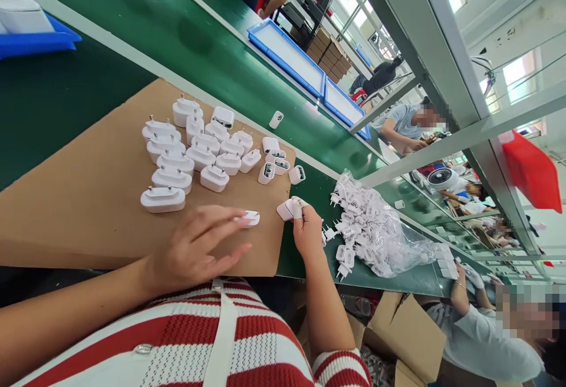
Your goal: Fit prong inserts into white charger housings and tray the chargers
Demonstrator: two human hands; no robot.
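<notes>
My right hand [307, 228] is closed on a white charger housing [286, 210], at the right edge of a brown cardboard sheet [110, 216]. White coverings show on its thumb and finger. My left hand [198, 248] hovers low over the cardboard with fingers spread. Its index fingertip is at a white plug cover with metal pins [252, 217], seemingly touching it. Beyond my left hand stand several white plug adapters [163, 199] with pins pointing up. Several open white housings [266, 173] with circuitry inside are grouped to their right.
A clear plastic bag of white plug parts [371, 228] spills onto the green table at right. Blue trays [287, 56] lie across the belt [190, 27]; another blue tray [39, 42] is at far left. An open carton [407, 328] sits below. Co-workers sit along the line.
</notes>
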